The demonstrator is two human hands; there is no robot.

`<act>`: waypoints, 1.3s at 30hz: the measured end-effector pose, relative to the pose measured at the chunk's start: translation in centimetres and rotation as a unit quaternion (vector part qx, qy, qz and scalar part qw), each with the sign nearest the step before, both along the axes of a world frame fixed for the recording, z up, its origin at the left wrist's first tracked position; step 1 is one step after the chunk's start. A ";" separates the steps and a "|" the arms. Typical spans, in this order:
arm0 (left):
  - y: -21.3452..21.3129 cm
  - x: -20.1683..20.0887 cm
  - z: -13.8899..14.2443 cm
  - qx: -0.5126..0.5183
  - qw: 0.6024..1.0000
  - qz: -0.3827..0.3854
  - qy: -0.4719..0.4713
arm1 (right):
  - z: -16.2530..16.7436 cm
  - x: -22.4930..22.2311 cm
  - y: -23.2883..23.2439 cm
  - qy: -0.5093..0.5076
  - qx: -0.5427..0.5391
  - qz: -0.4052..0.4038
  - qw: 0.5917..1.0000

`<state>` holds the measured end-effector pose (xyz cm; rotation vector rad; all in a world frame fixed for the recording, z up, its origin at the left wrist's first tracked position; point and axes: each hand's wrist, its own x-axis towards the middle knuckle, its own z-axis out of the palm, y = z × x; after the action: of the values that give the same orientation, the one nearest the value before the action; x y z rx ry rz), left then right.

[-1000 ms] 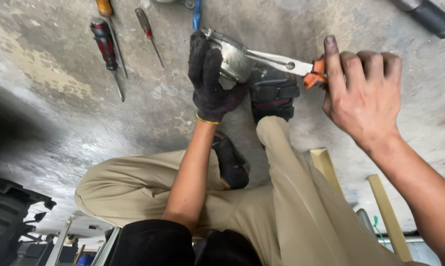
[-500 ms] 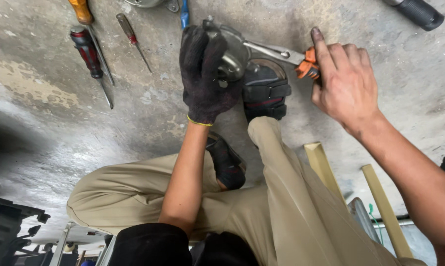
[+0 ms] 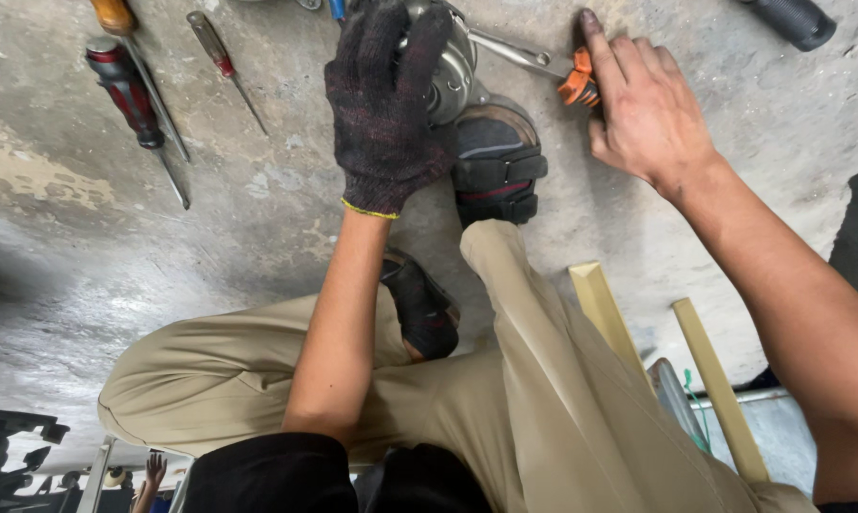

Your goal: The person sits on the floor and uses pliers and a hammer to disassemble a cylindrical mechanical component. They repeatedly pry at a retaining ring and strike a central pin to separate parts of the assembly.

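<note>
Black-gloved left hand (image 3: pixel 383 104) clamps round metal part (image 3: pixel 448 62) on concrete floor (image 3: pixel 258 218), braced by shoe (image 3: pixel 495 157). Bare right hand (image 3: pixel 643 109), fingers curled, grips orange-handled tool (image 3: pixel 543 65) w/ tip at part, prob. for leverage.

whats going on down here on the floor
A person sits on the concrete floor. Their gloved left hand presses down on a round metal part, which their shoe braces from below. Their bare right hand grips the orange handle of a metal tool set against that part. Screwdrivers lie to the left.
</note>
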<state>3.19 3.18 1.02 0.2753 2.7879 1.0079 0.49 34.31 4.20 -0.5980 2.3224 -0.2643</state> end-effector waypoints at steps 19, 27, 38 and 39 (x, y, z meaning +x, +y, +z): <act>0.7 0.6 -1.2 -0.005 1.000 0.024 0.004 | 0.1 -0.6 -0.5 0.030 0.022 0.014 0.999; 0.8 0.4 -1.0 -0.007 0.999 0.035 0.013 | 0.4 -1.1 -1.0 0.036 0.031 0.023 0.999; 1.5 -0.3 0.5 -0.010 0.999 0.031 -0.025 | 1.4 1.4 0.5 0.067 0.011 -0.081 0.994; 1.8 -0.4 0.7 -0.006 0.999 0.036 -0.029 | 1.3 1.8 0.9 0.073 0.003 -0.102 0.992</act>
<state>2.79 4.95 1.74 0.1416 2.7686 0.9965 2.34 35.18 5.54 -0.3891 2.5291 -0.3181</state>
